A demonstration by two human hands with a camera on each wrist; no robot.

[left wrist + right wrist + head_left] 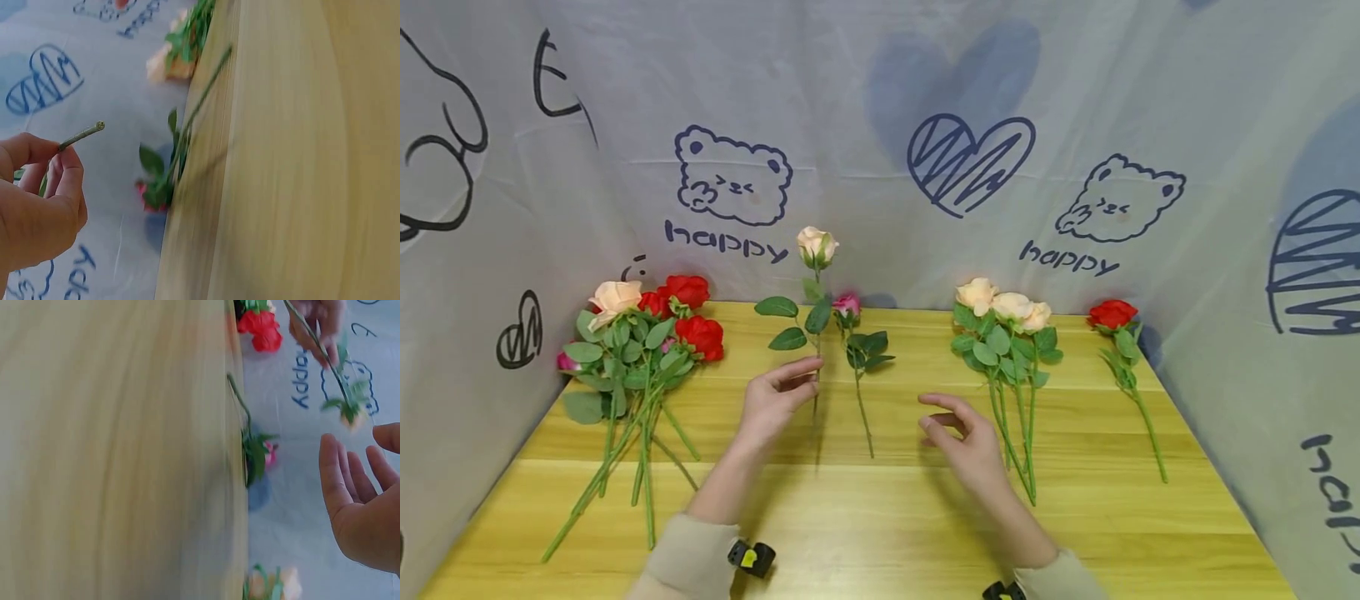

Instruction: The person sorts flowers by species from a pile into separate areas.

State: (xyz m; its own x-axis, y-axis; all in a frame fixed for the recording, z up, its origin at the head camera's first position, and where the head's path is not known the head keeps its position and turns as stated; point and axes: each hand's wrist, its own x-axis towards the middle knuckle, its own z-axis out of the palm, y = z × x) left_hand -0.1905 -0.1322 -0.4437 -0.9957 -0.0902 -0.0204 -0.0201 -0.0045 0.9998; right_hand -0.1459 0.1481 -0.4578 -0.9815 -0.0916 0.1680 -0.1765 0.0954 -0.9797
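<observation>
My left hand (781,400) pinches the stem of a cream rose (817,247) between thumb and fingers, holding it upright above the table. In the left wrist view the cut end of its stem (84,135) pokes out past the fingertips. To the right of that hand, a pink rose (847,307) lies on the table with its stem toward me. My right hand (964,442) hovers with relaxed, parted fingers and nothing in them, left of a group of cream roses (1013,308). The right wrist view shows its fingers (337,481) apart too.
A mixed pile of red, cream and pink roses (647,350) lies at the left, stems toward me. One red rose (1112,315) lies at the far right. A printed cloth (850,150) hangs behind and beside the wooden table (880,517).
</observation>
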